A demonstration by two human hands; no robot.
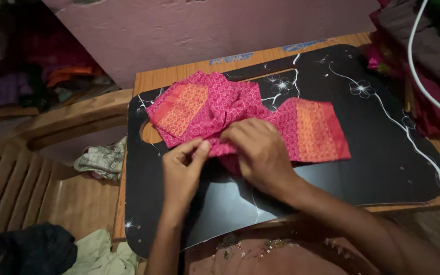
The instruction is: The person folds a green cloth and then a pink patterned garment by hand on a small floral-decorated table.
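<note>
Pink patterned cloth blouse piece with orange bands (301,127) lies long axis left-right at the black flowered surface (383,168) centre. Left hand (182,170) fingers pinch its near edge; right hand (260,153) presses flat just beside, fingers together.
</note>
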